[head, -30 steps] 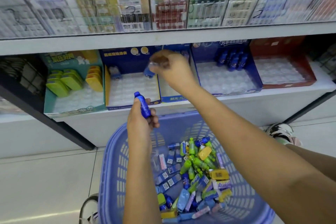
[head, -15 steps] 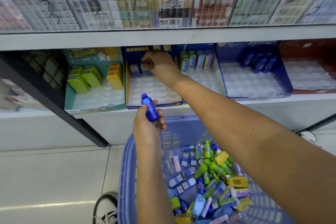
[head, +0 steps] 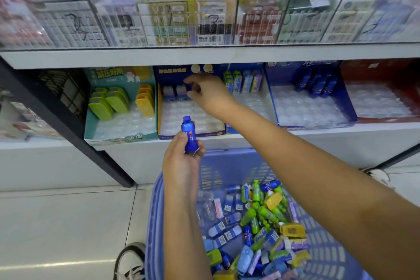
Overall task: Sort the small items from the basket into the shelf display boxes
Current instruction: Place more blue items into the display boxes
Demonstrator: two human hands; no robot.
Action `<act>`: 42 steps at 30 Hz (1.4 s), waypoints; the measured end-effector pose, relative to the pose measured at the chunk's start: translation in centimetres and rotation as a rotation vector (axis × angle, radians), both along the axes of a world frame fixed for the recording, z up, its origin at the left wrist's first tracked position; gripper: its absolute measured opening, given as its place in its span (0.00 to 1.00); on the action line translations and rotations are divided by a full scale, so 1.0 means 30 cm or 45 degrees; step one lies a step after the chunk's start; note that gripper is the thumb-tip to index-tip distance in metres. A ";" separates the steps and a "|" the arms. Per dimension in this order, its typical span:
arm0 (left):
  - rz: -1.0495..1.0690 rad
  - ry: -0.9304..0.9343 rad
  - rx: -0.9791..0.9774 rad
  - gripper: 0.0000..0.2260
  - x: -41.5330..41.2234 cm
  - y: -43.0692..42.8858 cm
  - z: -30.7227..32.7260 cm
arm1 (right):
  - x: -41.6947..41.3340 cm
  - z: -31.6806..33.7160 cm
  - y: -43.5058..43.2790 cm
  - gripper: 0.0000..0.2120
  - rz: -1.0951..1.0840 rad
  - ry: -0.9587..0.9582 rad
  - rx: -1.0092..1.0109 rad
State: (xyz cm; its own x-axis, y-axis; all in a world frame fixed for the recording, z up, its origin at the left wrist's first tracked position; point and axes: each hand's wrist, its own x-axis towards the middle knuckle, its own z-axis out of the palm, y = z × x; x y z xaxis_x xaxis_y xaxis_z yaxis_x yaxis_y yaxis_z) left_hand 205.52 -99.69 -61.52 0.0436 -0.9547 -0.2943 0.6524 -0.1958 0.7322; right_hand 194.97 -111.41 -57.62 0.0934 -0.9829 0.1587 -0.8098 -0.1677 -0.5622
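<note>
Right hand [head: 205, 93] has lifted, grip open; left hand [head: 181, 161] (unmoved) clasps blue bottle [head: 189, 135].

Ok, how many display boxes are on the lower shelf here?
5, left to right: teal box, yellow-edged blue box under the right hand, narrow blue box behind that forearm, wide blue box, red box at the frame edge. More may be cut off.

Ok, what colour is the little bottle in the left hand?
Blue, cap included, seen in the head view: little bottle.
</note>
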 end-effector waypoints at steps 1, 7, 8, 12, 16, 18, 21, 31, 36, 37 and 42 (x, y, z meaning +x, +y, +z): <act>-0.010 -0.070 -0.040 0.08 -0.007 0.003 -0.003 | -0.019 0.013 0.056 0.10 -0.018 -0.237 0.041; -0.188 -0.655 -0.402 0.11 -0.122 0.037 -0.001 | -0.177 0.042 0.361 0.03 -0.013 -0.849 0.234; -0.209 -0.683 -0.439 0.11 -0.153 0.045 0.005 | -0.210 0.043 0.387 0.04 -0.056 -0.901 0.206; -0.383 -0.775 -0.514 0.13 -0.294 0.060 0.033 | -0.388 0.051 0.441 0.06 -0.238 -0.902 0.095; -0.633 -1.195 -0.658 0.19 -0.427 0.051 0.026 | -0.619 0.042 0.420 0.08 -0.500 -0.617 -0.135; -0.744 -1.504 -0.806 0.21 -0.492 0.038 0.021 | -0.722 0.030 0.381 0.09 -0.590 -0.507 -0.175; -0.971 -1.855 -0.916 0.26 -0.572 0.014 0.011 | -0.829 0.013 0.311 0.11 -0.634 -0.342 -0.243; -1.042 -2.167 -0.980 0.31 -0.592 0.010 -0.052 | -0.905 0.006 0.151 0.12 -0.522 0.103 -0.003; -1.032 -2.159 -0.996 0.30 -0.589 0.012 -0.057 | -0.908 0.047 0.142 0.13 -0.493 0.178 0.101; -1.028 -2.161 -0.996 0.30 -0.589 0.012 -0.060 | -0.907 0.054 0.141 0.13 -0.484 0.189 0.120; -0.999 -2.184 -1.011 0.30 -0.594 0.014 -0.073 | -0.892 0.058 0.151 0.11 -0.446 0.275 0.178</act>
State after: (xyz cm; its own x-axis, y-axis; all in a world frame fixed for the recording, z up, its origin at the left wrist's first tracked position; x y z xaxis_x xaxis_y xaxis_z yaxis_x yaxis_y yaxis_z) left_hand 187.70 -99.27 -63.70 -0.6329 -0.7742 -0.0047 -0.7022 0.5714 0.4248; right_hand 168.22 -106.87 -55.89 -0.2329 -0.9719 0.0350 -0.9060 0.2038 -0.3711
